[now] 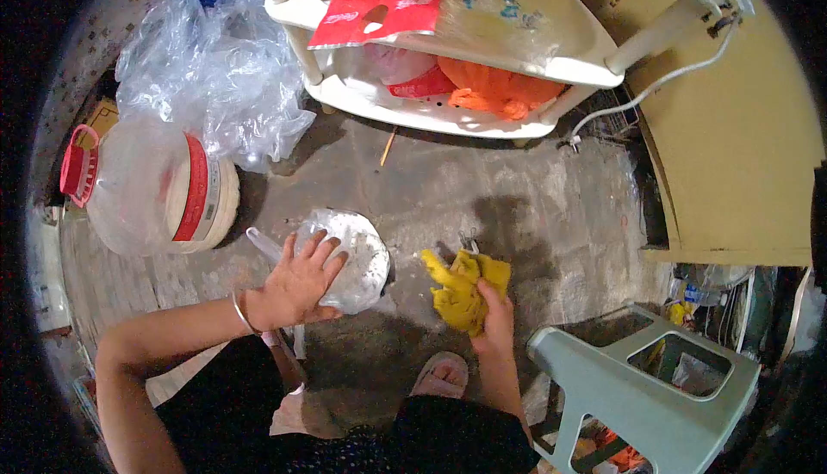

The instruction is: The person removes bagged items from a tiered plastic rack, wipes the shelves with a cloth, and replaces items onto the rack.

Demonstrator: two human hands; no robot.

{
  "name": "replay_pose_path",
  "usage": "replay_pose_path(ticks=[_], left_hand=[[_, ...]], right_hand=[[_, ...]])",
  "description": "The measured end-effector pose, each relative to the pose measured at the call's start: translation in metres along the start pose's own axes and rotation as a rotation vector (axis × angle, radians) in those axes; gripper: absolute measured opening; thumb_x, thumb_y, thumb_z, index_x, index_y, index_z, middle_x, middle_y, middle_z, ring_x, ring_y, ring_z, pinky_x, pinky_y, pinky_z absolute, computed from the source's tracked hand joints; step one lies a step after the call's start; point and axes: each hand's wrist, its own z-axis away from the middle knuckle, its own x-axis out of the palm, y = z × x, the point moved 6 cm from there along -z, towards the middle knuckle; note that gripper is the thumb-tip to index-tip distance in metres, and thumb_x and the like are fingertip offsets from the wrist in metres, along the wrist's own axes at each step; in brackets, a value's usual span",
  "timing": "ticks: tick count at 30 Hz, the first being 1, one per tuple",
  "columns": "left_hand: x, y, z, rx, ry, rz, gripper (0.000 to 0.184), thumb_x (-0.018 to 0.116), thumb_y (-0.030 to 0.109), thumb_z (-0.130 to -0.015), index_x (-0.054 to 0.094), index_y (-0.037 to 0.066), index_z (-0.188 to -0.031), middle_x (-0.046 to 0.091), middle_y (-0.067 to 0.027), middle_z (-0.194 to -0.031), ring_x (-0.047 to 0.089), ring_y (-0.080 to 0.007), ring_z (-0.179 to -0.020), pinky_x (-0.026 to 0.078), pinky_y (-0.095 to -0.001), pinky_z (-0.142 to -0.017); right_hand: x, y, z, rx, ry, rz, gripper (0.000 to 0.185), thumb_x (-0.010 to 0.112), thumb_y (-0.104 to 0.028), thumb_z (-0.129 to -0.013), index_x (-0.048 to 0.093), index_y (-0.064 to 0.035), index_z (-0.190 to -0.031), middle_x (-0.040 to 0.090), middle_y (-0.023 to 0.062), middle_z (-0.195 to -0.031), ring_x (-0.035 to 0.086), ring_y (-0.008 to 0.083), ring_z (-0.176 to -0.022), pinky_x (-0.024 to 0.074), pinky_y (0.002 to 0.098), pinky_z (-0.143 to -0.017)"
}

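Note:
My left hand (297,286), with a white bangle at the wrist, lies with spread fingers on the left part of a round white object (366,259) partly covered by clear plastic. A pale handle-like piece (263,243) sticks out to the upper left of it. To the right, my right hand (494,319) grips a crumpled yellow cloth (461,289) above the floor. Small metal-looking bits (468,241) show just beyond the cloth; what they are I cannot make out.
A large clear jug (142,185) with a red cap and clear plastic bags (228,69) are at left. A white shelf (431,125) holding bags stands ahead. A grey-green stool (594,358) is at lower right, near a yellowish panel (741,147). A thin stick (388,146) lies on the floor.

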Motion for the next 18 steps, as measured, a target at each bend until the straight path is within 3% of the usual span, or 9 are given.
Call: replay_pose_path(ticks=[3,5,7,11,12,13,15,16,18], left_hand=[[0.034,-0.010,0.001,0.174,0.055,-0.583,0.050,0.063,0.016,-0.068,0.042,0.002,-0.111,0.049,-0.0219,-0.103,0.052,-0.0330,-0.095,0.042,-0.0379,-0.082],[0.058,-0.055,-0.008,-0.236,-0.266,0.096,0.036,0.056,0.004,-0.068,0.047,0.004,-0.103,0.053,-0.0200,-0.091,0.054,-0.0301,-0.089,0.043,-0.0356,-0.076],[0.016,-0.054,-0.014,-0.057,0.106,0.632,0.033,0.043,-0.010,-0.065,0.047,0.003,-0.096,0.054,-0.0117,-0.080,0.056,-0.0208,-0.078,0.045,-0.0330,-0.067],[-0.052,-0.069,-0.018,-0.091,0.027,1.483,0.031,0.042,-0.002,-0.081,0.044,0.004,-0.111,0.053,-0.0061,-0.103,0.049,-0.0178,-0.101,0.041,-0.0305,-0.089],[-0.055,-0.074,-0.010,-0.331,0.037,1.276,0.037,0.045,0.005,-0.083,0.038,0.003,-0.120,0.053,-0.0081,-0.104,0.047,-0.0179,-0.104,0.037,-0.0327,-0.094],[-0.057,-0.071,-0.006,-0.484,-0.118,0.647,0.038,0.049,0.012,-0.084,0.041,0.002,-0.121,0.052,-0.0078,-0.109,0.049,-0.0187,-0.102,0.038,-0.0319,-0.092],[-0.075,-0.044,-0.010,-0.131,-0.127,0.638,0.037,0.050,0.020,-0.086,0.045,0.000,-0.118,0.052,-0.0077,-0.113,0.048,-0.0179,-0.103,0.037,-0.0309,-0.089],[-0.079,-0.039,-0.007,-0.352,-0.052,1.017,0.027,0.050,0.022,-0.087,0.055,-0.001,-0.102,0.054,-0.0001,-0.079,0.050,-0.0117,-0.070,0.043,-0.0275,-0.064],[-0.075,-0.067,-0.014,-0.379,-0.119,0.838,0.026,0.050,0.022,-0.088,0.057,0.000,-0.100,0.053,0.0012,-0.075,0.048,-0.0096,-0.067,0.041,-0.0260,-0.061]], right_hand=[[-0.017,-0.001,0.002,-0.004,0.072,-0.108,0.032,0.053,-0.013,-0.082,0.048,0.0001,-0.111,0.057,0.0096,-0.104,0.058,0.0223,-0.091,0.0489,0.0362,-0.076],[-0.026,0.001,0.004,-0.002,0.071,-0.101,0.032,0.053,-0.013,-0.083,0.048,-0.0003,-0.111,0.056,0.0096,-0.105,0.058,0.0219,-0.093,0.0480,0.0355,-0.078],[-0.034,-0.003,0.007,-0.019,0.050,-0.089,0.032,0.052,-0.014,-0.083,0.047,-0.0006,-0.112,0.056,0.0095,-0.106,0.057,0.0214,-0.094,0.0472,0.0348,-0.079],[-0.029,-0.016,0.011,-0.069,0.057,-0.107,0.032,0.052,-0.014,-0.083,0.047,-0.0006,-0.113,0.055,0.0089,-0.107,0.056,0.0199,-0.096,0.0455,0.0333,-0.082],[-0.025,-0.019,0.012,-0.080,0.029,-0.147,0.031,0.052,-0.013,-0.083,0.048,-0.0004,-0.112,0.055,0.0082,-0.107,0.056,0.0195,-0.095,0.0456,0.0329,-0.081],[-0.024,-0.017,0.012,-0.082,0.017,-0.157,0.031,0.052,-0.013,-0.083,0.048,-0.0004,-0.112,0.055,0.0082,-0.107,0.056,0.0195,-0.095,0.0456,0.0329,-0.081],[-0.023,-0.018,0.005,-0.125,0.016,-0.143,0.030,0.052,-0.012,-0.083,0.049,-0.0003,-0.111,0.056,0.0077,-0.105,0.056,0.0188,-0.094,0.0458,0.0325,-0.080],[-0.025,-0.020,0.005,-0.132,0.031,-0.162,0.030,0.052,-0.012,-0.083,0.049,-0.0003,-0.111,0.056,0.0077,-0.105,0.056,0.0188,-0.094,0.0458,0.0325,-0.080],[-0.027,-0.025,0.011,-0.102,0.041,-0.061,0.029,0.052,-0.012,-0.083,0.049,0.0000,-0.110,0.057,0.0076,-0.104,0.056,0.0185,-0.093,0.0461,0.0321,-0.079]])
